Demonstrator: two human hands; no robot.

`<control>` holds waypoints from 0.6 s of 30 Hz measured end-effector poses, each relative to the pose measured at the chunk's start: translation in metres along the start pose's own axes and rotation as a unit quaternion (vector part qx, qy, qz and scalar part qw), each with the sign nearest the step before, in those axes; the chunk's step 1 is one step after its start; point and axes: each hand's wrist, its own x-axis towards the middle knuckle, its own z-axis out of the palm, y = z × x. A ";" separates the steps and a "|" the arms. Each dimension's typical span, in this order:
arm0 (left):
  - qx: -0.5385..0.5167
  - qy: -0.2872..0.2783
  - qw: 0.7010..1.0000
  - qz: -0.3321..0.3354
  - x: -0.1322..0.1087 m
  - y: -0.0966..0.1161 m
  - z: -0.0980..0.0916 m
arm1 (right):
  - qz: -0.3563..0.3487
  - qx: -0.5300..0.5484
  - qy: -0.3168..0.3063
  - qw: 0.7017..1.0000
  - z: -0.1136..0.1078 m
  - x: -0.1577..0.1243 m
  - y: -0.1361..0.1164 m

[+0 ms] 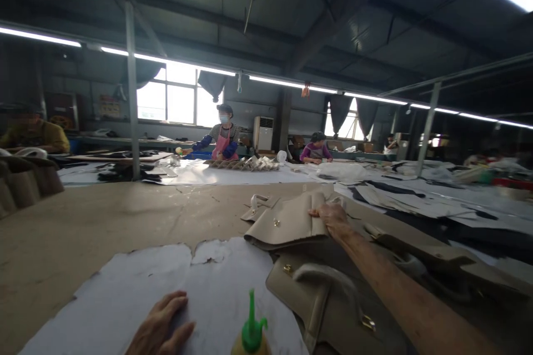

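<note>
Plainly, the beige panel (pixel 287 219) extends leftward from the right hand (pixel 333 217).

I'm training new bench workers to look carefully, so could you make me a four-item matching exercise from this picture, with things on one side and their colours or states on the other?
Things:
1. Left hand
2. Bottle nozzle
3. Right hand
4. White sheet

Colours and states:
A. Ragged along its far edge
B. Gripping a taupe panel
C. Fingers apart, nothing in its grasp
D. Green

Right pairs: 1-C, 2-D, 3-B, 4-A
</note>
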 end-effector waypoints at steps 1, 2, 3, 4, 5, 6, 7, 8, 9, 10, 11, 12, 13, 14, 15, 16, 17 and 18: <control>-0.009 -0.004 1.000 -0.006 0.000 0.002 -0.001 | -0.020 -0.014 -0.012 1.000 0.004 0.000 -0.020; -0.021 -0.006 1.000 -0.011 0.000 0.003 -0.002 | -0.047 -0.026 -0.025 0.998 0.008 -0.001 -0.041; -0.034 -0.006 0.999 -0.017 0.000 0.005 -0.002 | -0.080 -0.033 -0.037 0.996 0.013 -0.003 -0.064; -0.057 0.000 0.998 -0.023 0.000 0.006 -0.001 | -0.107 -0.036 -0.045 0.993 0.017 -0.006 -0.087; -0.088 0.013 0.996 -0.029 0.000 0.007 0.000 | -0.136 -0.032 -0.052 0.989 0.021 -0.010 -0.110; -0.122 0.030 0.992 -0.033 0.001 0.008 0.001 | -0.163 -0.025 -0.060 0.984 0.024 -0.014 -0.133; -0.154 0.049 0.986 -0.039 0.002 0.009 0.000 | -0.190 -0.013 -0.069 0.979 0.026 -0.020 -0.153; -0.182 0.073 0.980 -0.046 0.003 0.009 -0.001 | -0.215 0.002 -0.081 0.973 0.027 -0.025 -0.172; -0.202 0.104 0.973 -0.050 0.004 0.009 -0.005 | -0.236 0.019 -0.098 0.967 0.026 -0.031 -0.189; -0.213 0.142 0.965 -0.055 0.004 0.007 -0.012 | -0.255 0.037 -0.119 0.959 0.024 -0.037 -0.203; -0.216 0.192 0.955 -0.061 0.002 0.005 -0.022 | -0.271 0.054 -0.144 0.950 0.021 -0.044 -0.214; -0.215 0.251 0.941 -0.064 -0.002 0.002 -0.034 | -0.283 0.069 -0.173 0.941 0.017 -0.050 -0.223; -0.207 0.323 0.921 -0.059 -0.009 -0.002 -0.047 | -0.293 0.079 -0.205 0.930 0.014 -0.056 -0.230; -0.192 0.400 0.895 -0.048 -0.019 -0.006 -0.062 | -0.301 0.083 -0.239 0.919 0.013 -0.062 -0.236; -0.176 0.474 0.862 -0.040 -0.031 -0.010 -0.075 | -0.310 0.080 -0.272 0.908 0.013 -0.069 -0.239; -0.161 0.542 0.824 -0.039 -0.045 -0.014 -0.087 | -0.320 0.069 -0.302 0.895 0.016 -0.077 -0.241; -0.156 0.589 0.791 -0.048 -0.060 -0.018 -0.097 | -0.332 0.052 -0.327 0.883 0.022 -0.085 -0.242; -0.163 0.609 0.773 -0.067 -0.075 -0.022 -0.103 | -0.348 0.030 -0.343 0.872 0.032 -0.093 -0.242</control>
